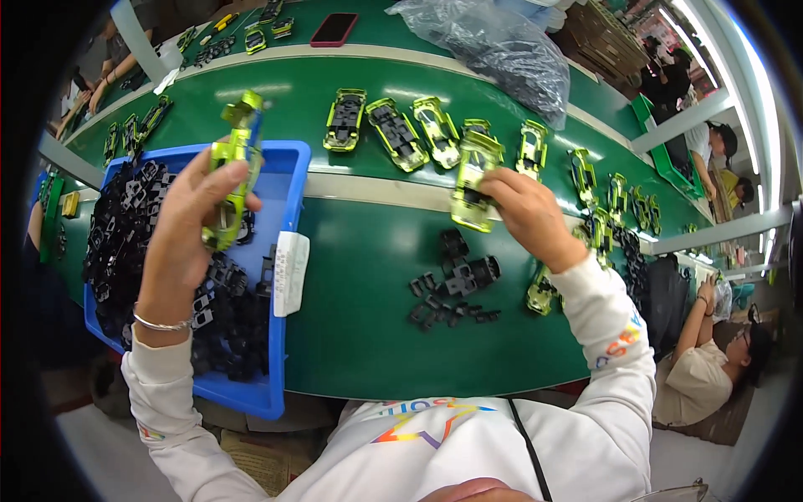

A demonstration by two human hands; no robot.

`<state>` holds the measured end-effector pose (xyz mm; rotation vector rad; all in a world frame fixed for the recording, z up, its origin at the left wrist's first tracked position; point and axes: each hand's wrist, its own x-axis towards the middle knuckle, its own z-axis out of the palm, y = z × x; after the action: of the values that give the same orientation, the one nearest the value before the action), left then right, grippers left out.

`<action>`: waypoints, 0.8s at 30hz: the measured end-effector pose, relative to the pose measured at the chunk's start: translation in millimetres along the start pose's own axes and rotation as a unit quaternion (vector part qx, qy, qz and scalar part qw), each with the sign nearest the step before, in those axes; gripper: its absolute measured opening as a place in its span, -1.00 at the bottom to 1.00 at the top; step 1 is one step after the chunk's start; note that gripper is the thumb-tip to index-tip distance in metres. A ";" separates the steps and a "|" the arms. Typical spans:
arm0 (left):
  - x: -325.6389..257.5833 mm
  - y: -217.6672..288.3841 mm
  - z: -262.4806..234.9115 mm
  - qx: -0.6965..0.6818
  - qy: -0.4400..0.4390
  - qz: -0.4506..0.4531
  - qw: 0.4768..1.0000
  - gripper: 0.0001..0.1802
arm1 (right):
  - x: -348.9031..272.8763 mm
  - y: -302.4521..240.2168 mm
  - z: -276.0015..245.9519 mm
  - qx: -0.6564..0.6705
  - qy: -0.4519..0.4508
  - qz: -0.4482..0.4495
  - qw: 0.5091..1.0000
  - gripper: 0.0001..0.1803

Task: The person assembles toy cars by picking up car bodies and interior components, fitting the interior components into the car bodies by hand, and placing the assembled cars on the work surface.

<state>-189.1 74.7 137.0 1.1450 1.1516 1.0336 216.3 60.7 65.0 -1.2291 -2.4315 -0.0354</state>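
Observation:
My left hand [191, 209] is closed around a lime-green toy car body [242, 138], held up on edge over the blue bin [294, 180]. In my right hand [535, 213] the fingers grip another lime-green toy car body [477, 188] by its side, above the pale strip across the table. Black plastic parts [226, 284] fill much of the bin. Between my hands, on the green tabletop, lies a small group of loose black parts [460, 276]. Past my right hand stand several green car bodies [435, 134], some showing black parts inside.
A white label [290, 272] hangs on the bin's right wall. Farther back are a red-cased phone [335, 29] and a clear plastic bag [502, 54]. More car bodies [583, 176] line the right side. Other people [707, 368] sit at both sides, beside metal posts.

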 end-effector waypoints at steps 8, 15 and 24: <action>-42.8 -30.1 96.9 -0.047 -0.054 -0.123 0.990 -0.47 | -124.3 18.2 -36.4 -0.015 0.013 0.151 0.988 -0.78; -51.4 -83.6 144.3 -0.141 -0.007 -0.109 0.984 -0.57 | -120.0 23.7 -22.3 -0.188 -0.087 0.110 0.972 -0.84; -43.2 -155.2 132.7 -0.107 0.117 -0.042 0.986 -0.35 | -63.4 32.9 -27.1 -0.162 -0.104 0.126 0.973 -0.73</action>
<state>-59.4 -5.4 -5.6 0.8151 1.2288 1.2180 284.6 26.7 60.8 -1.7592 -2.4919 -0.2488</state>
